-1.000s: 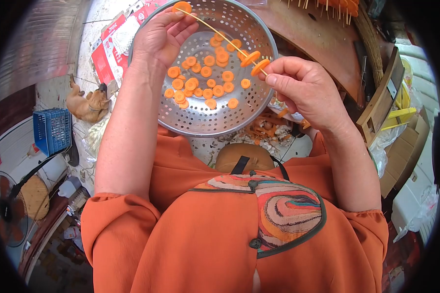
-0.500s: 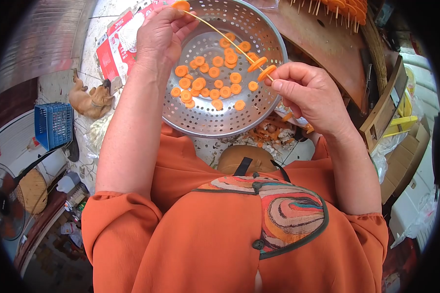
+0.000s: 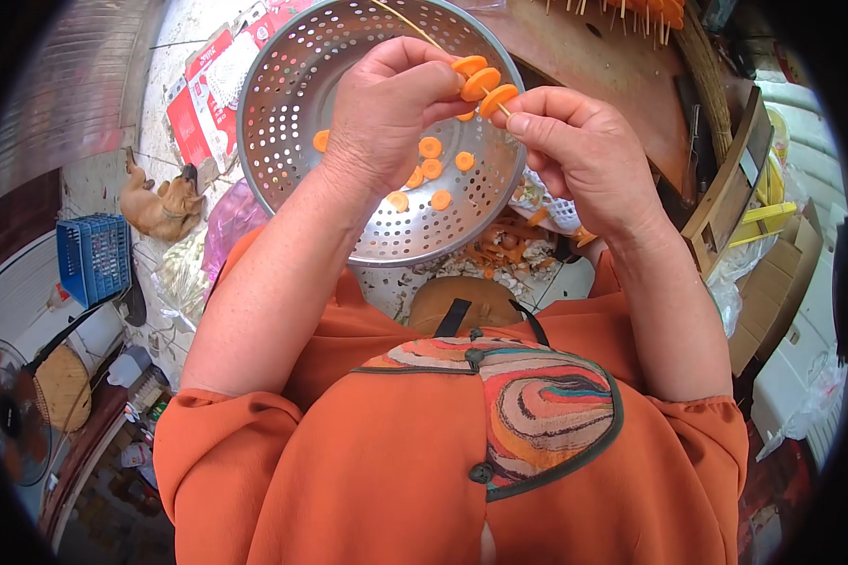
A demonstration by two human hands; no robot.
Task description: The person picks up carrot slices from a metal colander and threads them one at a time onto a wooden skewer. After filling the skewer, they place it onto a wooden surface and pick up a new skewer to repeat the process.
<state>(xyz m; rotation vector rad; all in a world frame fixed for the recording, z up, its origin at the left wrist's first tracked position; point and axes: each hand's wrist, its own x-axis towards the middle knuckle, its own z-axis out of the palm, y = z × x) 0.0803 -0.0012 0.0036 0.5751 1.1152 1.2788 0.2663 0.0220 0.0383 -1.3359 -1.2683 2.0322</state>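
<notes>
Three carrot slices (image 3: 481, 85) sit side by side on a thin wooden skewer (image 3: 407, 23) above the right side of a perforated metal colander (image 3: 292, 89). My left hand (image 3: 391, 104) is closed, its thumb and fingertips pinching the leftmost of these slices on the skewer. My right hand (image 3: 575, 141) pinches the skewer's other end, just beside the rightmost slice. Loose carrot slices (image 3: 431, 169) lie in the colander below; my left hand and forearm hide part of its inside.
A wooden board (image 3: 594, 85) and skewered carrot slices (image 3: 664, 11) are at the upper right. A dog (image 3: 165, 207) lies at the left near a blue crate (image 3: 94, 256). Carrot scraps (image 3: 504, 247) lie below the colander. A cardboard box (image 3: 773, 292) stands at the right.
My left hand has come down and right along the skewer with its slice, which is now beside the other two. The colander appears further left in view.
</notes>
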